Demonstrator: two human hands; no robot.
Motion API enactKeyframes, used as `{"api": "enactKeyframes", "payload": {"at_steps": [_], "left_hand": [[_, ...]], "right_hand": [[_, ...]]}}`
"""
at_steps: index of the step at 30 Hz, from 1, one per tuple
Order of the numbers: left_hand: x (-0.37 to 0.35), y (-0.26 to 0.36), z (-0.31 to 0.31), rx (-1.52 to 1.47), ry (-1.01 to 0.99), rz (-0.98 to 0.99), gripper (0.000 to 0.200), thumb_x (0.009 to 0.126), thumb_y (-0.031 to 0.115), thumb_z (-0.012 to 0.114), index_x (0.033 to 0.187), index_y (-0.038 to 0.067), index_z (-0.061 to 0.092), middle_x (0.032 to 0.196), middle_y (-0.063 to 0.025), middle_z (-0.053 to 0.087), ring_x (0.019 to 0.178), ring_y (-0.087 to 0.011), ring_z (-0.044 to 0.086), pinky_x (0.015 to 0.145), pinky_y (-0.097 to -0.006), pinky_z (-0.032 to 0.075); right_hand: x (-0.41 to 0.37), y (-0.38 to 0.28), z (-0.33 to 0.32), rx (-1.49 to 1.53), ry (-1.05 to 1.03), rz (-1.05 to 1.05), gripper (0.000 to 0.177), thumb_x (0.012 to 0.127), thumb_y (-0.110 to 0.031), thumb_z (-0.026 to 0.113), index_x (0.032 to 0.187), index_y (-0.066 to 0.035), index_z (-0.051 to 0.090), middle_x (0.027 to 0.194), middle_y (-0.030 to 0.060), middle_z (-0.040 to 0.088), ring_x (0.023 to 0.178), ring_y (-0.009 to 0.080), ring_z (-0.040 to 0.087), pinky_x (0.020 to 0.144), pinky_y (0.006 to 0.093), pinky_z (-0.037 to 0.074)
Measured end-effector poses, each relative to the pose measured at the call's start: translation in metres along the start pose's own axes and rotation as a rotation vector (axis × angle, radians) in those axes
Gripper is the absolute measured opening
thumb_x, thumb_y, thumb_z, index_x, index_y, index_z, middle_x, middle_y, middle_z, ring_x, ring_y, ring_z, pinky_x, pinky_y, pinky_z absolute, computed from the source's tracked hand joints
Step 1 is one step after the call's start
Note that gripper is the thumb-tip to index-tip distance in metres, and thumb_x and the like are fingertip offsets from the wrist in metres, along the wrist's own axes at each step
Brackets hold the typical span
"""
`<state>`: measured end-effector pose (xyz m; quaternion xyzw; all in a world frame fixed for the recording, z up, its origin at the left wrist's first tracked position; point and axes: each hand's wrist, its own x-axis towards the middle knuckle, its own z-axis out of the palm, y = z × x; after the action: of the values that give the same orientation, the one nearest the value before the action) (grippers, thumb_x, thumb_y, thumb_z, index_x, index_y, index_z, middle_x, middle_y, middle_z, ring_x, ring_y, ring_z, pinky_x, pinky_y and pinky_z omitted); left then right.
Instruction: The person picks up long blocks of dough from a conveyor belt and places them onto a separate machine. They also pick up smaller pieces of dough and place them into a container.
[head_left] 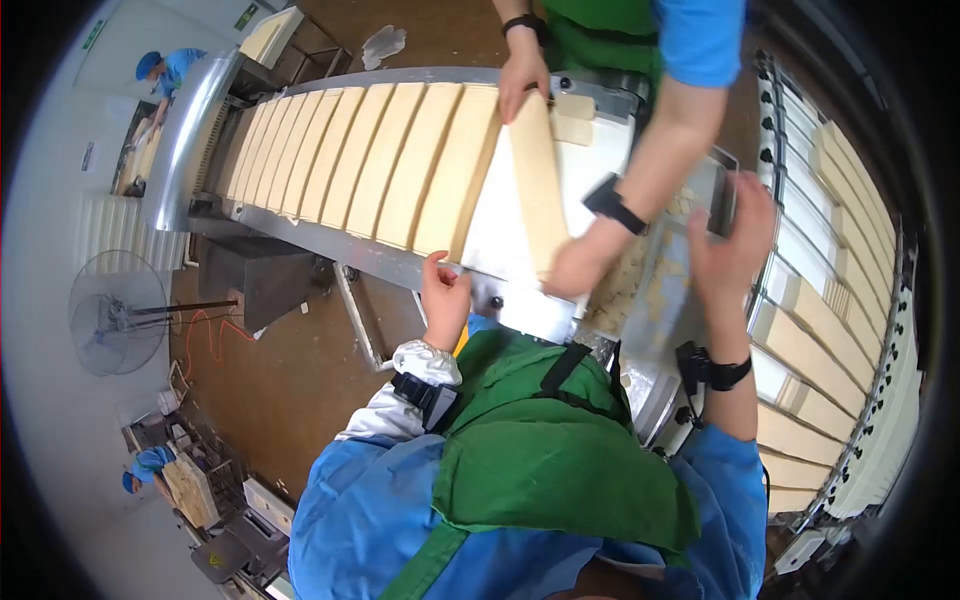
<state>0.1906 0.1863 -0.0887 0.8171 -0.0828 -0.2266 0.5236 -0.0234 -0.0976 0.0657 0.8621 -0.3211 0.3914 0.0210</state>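
My left hand, fingers loosely curled and empty, is at the conveyor's near edge beside the lower end of the last pale slab in a row. My right hand is raised at the right with its fingers apart, slightly blurred, near a tray of small pale pieces. Between my hands, a co-worker's two hands hold a long pale strip by its ends, over the white belt.
A rack with pale slabs stands at the right. Small pale pieces lie at the belt's far end. A metal hood spans the conveyor at the left, near a fan. Two other people are in the background.
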Motion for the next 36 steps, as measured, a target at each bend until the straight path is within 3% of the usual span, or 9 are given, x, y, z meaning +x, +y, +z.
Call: {"api": "enactKeyframes", "payload": {"at_steps": [7, 11, 15, 22, 27, 31, 34, 35, 36], "left_hand": [[0.064, -0.043, -0.025, -0.013, -0.143, -0.164, 0.089, 0.075, 0.008, 0.073, 0.151, 0.010, 0.027, 0.075, -0.0019, 0.054, 0.064, -0.0127, 0.051, 0.056, -0.0297, 0.046], [0.074, -0.032, -0.029, -0.092, -0.380, -0.233, 0.093, 0.077, 0.003, 0.073, 0.153, 0.007, 0.019, 0.127, -0.0170, 0.058, 0.108, -0.0219, 0.059, 0.091, -0.0297, 0.048], [0.073, -0.031, -0.027, -0.169, -0.453, -0.176, 0.094, 0.079, -0.001, 0.068, 0.155, 0.012, 0.013, 0.099, -0.0105, 0.063, 0.074, -0.0134, 0.059, 0.061, -0.0254, 0.049], [0.080, 0.006, -0.044, -0.263, -0.652, -0.489, 0.094, 0.084, 0.003, 0.064, 0.156, 0.015, 0.003, 0.087, -0.0077, 0.062, 0.066, -0.0113, 0.057, 0.055, -0.0238, 0.047], [0.090, 0.022, -0.042, -0.199, -0.681, -0.607, 0.100, 0.080, 0.004, 0.068, 0.155, 0.012, 0.001, 0.083, -0.0067, 0.062, 0.062, -0.0110, 0.057, 0.051, -0.0230, 0.046], [0.093, 0.032, -0.036, 0.023, -0.722, -0.529, 0.101, 0.077, 0.009, 0.071, 0.153, 0.006, 0.005, 0.085, -0.0079, 0.063, 0.065, -0.0149, 0.060, 0.053, -0.0252, 0.048], [0.099, 0.020, -0.025, 0.203, -0.753, -0.209, 0.095, 0.075, 0.011, 0.073, 0.149, 0.003, 0.015, 0.092, -0.0106, 0.066, 0.075, -0.0225, 0.064, 0.061, -0.0322, 0.052], [0.104, 0.001, -0.021, 0.329, -0.695, 0.166, 0.089, 0.072, 0.019, 0.077, 0.144, 0.005, 0.026, 0.098, -0.0172, 0.068, 0.085, -0.0346, 0.067, 0.072, -0.0410, 0.054], [0.104, 0.011, -0.019, 0.418, -0.716, 0.216, 0.089, 0.071, 0.021, 0.078, 0.143, 0.007, 0.028, 0.098, -0.0193, 0.067, 0.087, -0.0374, 0.066, 0.073, -0.0430, 0.054]], "right_hand": [[0.017, -0.140, 0.167, 0.555, -0.619, 0.005, 0.045, 0.078, -0.015, 0.066, 0.117, 0.005, 0.056, 0.121, 0.0216, 0.059, 0.114, 0.0384, 0.054, 0.098, 0.0427, 0.044], [0.024, -0.159, 0.296, 0.320, -0.728, -0.015, 0.061, 0.084, -0.023, 0.062, 0.134, 0.007, 0.044, 0.141, 0.0247, 0.044, 0.133, 0.0384, 0.039, 0.112, 0.0440, 0.031], [0.037, -0.164, 0.353, 0.074, -0.810, 0.067, 0.068, 0.091, -0.033, 0.055, 0.143, 0.005, 0.034, 0.153, 0.0213, 0.031, 0.144, 0.0340, 0.025, 0.118, 0.0470, 0.016], [0.020, -0.172, 0.359, -0.100, -0.684, 0.037, 0.060, 0.092, -0.035, 0.049, 0.138, 0.004, 0.043, 0.146, 0.0208, 0.040, 0.141, 0.0316, 0.030, 0.118, 0.0498, 0.013], [0.064, -0.174, 0.358, -0.038, -0.776, 0.246, 0.059, 0.075, -0.034, 0.063, 0.122, 0.001, 0.054, 0.125, 0.0185, 0.052, 0.127, 0.0304, 0.042, 0.115, 0.0530, 0.020], [0.063, -0.154, 0.344, -0.141, -0.845, 0.297, 0.061, 0.073, -0.039, 0.063, 0.118, 0.002, 0.056, 0.122, 0.0184, 0.054, 0.125, 0.0311, 0.043, 0.109, 0.0580, 0.027], [0.051, -0.108, 0.306, -0.190, -0.807, 0.422, 0.064, 0.073, -0.044, 0.063, 0.117, 0.003, 0.057, 0.122, 0.0192, 0.053, 0.124, 0.0313, 0.042, 0.106, 0.0584, 0.029], [0.044, -0.091, 0.288, -0.207, -0.768, 0.470, 0.065, 0.073, -0.045, 0.063, 0.117, 0.003, 0.057, 0.122, 0.0196, 0.053, 0.124, 0.0313, 0.042, 0.105, 0.0584, 0.030], [0.039, -0.077, 0.264, -0.254, -0.742, 0.496, 0.075, 0.070, -0.052, 0.066, 0.119, 0.004, 0.056, 0.125, 0.0204, 0.053, 0.119, 0.0330, 0.048, 0.100, 0.0558, 0.035]]}}
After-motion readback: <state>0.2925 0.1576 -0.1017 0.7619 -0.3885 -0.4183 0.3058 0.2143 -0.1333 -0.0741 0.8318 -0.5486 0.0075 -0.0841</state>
